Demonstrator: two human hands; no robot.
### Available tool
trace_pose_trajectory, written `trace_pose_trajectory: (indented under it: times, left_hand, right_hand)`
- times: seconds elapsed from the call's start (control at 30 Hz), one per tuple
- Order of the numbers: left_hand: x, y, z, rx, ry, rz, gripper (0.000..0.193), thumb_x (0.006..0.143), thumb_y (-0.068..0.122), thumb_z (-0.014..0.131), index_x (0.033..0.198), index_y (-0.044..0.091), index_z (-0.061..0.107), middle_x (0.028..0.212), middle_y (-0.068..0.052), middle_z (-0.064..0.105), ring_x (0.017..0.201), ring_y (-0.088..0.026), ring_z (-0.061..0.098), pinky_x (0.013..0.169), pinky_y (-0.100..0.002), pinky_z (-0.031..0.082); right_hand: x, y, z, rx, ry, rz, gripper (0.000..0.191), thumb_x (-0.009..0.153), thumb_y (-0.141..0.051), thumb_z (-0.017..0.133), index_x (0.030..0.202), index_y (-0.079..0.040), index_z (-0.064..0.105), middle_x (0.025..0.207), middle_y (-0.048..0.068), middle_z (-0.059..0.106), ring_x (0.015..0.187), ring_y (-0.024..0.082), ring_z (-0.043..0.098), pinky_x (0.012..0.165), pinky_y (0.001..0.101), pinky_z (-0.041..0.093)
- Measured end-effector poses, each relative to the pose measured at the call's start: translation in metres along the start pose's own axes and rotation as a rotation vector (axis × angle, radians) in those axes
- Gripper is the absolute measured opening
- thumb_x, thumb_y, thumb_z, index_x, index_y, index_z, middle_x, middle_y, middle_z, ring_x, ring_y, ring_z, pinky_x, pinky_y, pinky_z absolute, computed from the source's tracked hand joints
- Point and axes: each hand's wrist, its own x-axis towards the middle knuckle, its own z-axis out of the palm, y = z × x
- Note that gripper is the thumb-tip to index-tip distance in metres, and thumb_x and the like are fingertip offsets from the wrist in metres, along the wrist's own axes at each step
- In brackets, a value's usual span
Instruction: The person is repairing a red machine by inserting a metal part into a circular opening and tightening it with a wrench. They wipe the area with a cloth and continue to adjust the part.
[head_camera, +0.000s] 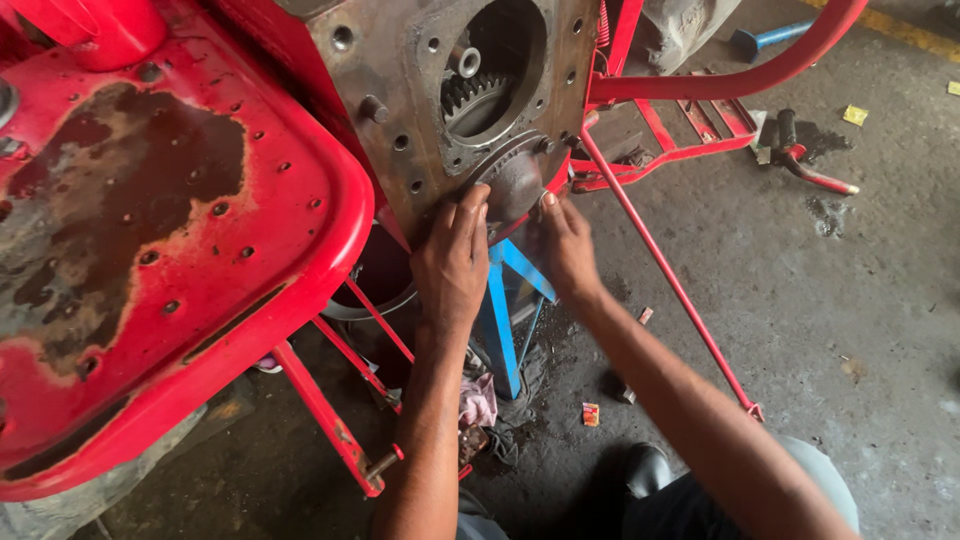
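Both the left hand and the right hand pressed splayed fingers against a round, greasy grey metal cover, held at the lower edge of the rusty bolt-holed steel housing, apparently unbolted, gear exposed above.

Floor: bare grey concrete, worn, mottled with dark oil stains; darkest patch toward the upper right, near a red-handled tool lying flat. Yellow painted line crosses the top right corner. Blue-handled tool lies on the floor near the top edge. Small scraps of paper scattered: yellow scrap at upper right, orange-red scrap lower centre. Crumpled pink rag on the floor at lower centre, among dark grime. Light: even, diffuse, daylight-like; no hard shadows. No walls or windows in view; floor fills the right half
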Motion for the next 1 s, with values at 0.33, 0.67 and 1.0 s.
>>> trace_pose_trajectory:
  times: [0.33, 0.67, 1.0]
  left_hand:
    - [-0.003, -0.002, -0.005, -0.074, -0.136, -0.09, 0.034, 0.105, 0.003, 0.059, 0.139, 0.01, 0.062, 0.102, -0.013, 0.07, 0.09, -0.03, 0.074, 0.074, -0.04, 0.058]
    - [-0.003, -0.007, -0.002, -0.178, -0.122, -0.082, 0.033, 0.109, 0.005, 0.054, 0.141, 0.006, 0.059, 0.124, -0.017, 0.072, 0.111, -0.031, 0.074, 0.09, -0.038, 0.061]
    - [-0.014, -0.007, -0.021, -0.305, -0.161, -0.168, 0.031, 0.108, 0.011, 0.054, 0.138, 0.006, 0.061, 0.094, -0.009, 0.071, 0.069, -0.013, 0.066, 0.061, -0.029, 0.051]
  right_hand:
    - [-0.01, 0.001, -0.011, -0.436, 0.086, -0.311, 0.034, 0.111, -0.034, 0.054, 0.094, -0.005, 0.059, 0.078, -0.002, 0.052, 0.071, 0.008, 0.045, 0.064, 0.027, 0.039]
    - [-0.001, 0.023, 0.01, 0.497, 0.036, 0.137, 0.036, 0.107, -0.042, 0.052, 0.088, -0.012, 0.052, 0.066, -0.003, 0.044, 0.054, 0.01, 0.038, 0.05, 0.0272, 0.034]
    - [-0.051, 0.008, 0.02, -0.67, -0.114, -0.304, 0.036, 0.107, -0.035, 0.058, 0.091, -0.002, 0.061, 0.076, 0.0, 0.054, 0.073, 0.008, 0.048, 0.062, 0.0285, 0.043]
